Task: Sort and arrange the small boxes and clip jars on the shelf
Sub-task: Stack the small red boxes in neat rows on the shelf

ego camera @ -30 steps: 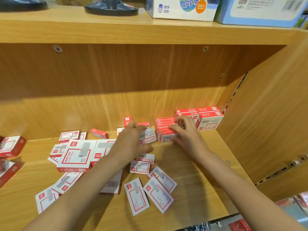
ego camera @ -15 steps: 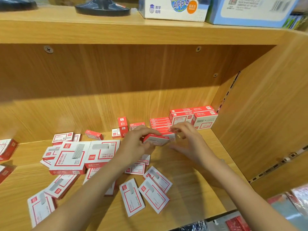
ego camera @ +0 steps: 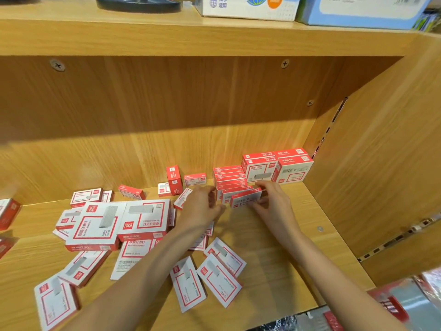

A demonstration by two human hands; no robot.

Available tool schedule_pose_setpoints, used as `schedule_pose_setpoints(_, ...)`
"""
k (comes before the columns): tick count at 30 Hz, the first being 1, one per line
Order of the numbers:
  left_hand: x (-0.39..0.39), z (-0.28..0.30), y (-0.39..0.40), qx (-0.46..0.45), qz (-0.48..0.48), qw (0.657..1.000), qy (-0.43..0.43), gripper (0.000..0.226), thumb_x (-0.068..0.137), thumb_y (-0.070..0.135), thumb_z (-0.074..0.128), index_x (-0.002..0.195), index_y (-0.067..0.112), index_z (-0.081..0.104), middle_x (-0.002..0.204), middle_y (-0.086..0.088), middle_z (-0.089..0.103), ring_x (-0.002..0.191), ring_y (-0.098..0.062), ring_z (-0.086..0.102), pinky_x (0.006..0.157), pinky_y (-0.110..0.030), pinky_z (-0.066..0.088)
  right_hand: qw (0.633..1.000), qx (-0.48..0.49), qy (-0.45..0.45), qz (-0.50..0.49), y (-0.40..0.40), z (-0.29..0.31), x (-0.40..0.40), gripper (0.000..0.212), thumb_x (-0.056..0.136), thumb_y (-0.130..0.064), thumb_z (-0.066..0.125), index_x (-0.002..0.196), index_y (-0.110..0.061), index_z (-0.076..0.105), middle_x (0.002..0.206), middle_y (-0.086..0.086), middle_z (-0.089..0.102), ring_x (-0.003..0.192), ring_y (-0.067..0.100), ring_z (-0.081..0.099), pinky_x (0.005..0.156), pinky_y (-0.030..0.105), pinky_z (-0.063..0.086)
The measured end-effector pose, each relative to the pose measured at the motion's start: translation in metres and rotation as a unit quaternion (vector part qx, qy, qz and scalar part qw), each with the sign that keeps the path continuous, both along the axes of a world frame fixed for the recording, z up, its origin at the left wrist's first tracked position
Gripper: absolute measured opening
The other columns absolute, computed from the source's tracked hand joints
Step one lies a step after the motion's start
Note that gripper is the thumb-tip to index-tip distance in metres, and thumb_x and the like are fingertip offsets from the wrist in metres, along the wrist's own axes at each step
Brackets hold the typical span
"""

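A second ago both hands lay among the boxes at the back row. Half a second ago the left hand (ego camera: 202, 209) held up a small red box (ego camera: 245, 199). Now the right hand (ego camera: 272, 204) pinches that box at the front of the stacked row (ego camera: 230, 181), seemingly against it, while the left hand has let go, fingers loosely curled just beside.

The forearms cover several flat boxes (ego camera: 199, 242). The left edge cuts two red boxes (ego camera: 7, 216). Print on the stack (ego camera: 229, 179) is too small to read.
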State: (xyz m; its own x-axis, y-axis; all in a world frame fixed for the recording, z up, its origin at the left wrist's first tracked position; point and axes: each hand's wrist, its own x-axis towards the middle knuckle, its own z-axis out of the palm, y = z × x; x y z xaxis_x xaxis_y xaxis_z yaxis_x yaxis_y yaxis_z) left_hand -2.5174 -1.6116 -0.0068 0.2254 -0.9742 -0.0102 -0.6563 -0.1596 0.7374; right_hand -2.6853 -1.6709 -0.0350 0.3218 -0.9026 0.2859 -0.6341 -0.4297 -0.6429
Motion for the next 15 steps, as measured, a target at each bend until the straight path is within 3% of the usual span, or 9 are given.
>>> schedule_pose_setpoints(8, -0.004, 0.005, -0.008, -0.006, 0.012, 1.000, 0.022, 0.035, 0.084, 0.009, 0.062, 0.118, 0.006, 0.057, 0.090, -0.002, 0.059, 0.085, -0.015, 0.059, 0.074, -0.019, 0.040, 0.999, -0.021, -0.016, 0.032, 0.002, 0.001, 0.011, 0.058, 0.075, -0.004, 0.072, 0.128, -0.006, 0.048, 0.117, 0.011, 0.056, 0.106, 0.013, 0.050, 0.089, 0.026, 0.045)
schedule_pose_setpoints(12, -0.003, 0.002, -0.009, -0.005, 0.007, 1.000, 0.022, 0.028, 0.085, 0.007, 0.059, 0.113, 0.008, 0.060, 0.091, -0.002, 0.062, 0.082, -0.012, 0.058, 0.073, -0.018, 0.041, 0.999, -0.027, -0.006, 0.024, 0.005, 0.002, 0.015, 0.056, 0.079, -0.002, 0.068, 0.131, -0.006, 0.046, 0.120, 0.009, 0.059, 0.110, 0.017, 0.054, 0.086, 0.001, 0.027)
schedule_pose_setpoints(15, -0.002, 0.000, -0.010, -0.002, 0.006, 1.000, 0.027, 0.030, 0.085, 0.004, 0.058, 0.115, 0.009, 0.060, 0.090, 0.000, 0.062, 0.079, -0.009, 0.056, 0.075, -0.017, 0.041, 0.999, -0.024, -0.002, 0.027, 0.014, 0.001, 0.021, 0.053, 0.087, -0.004, 0.059, 0.135, -0.012, 0.040, 0.123, 0.004, 0.059, 0.113, 0.014, 0.052, 0.079, -0.008, 0.023)
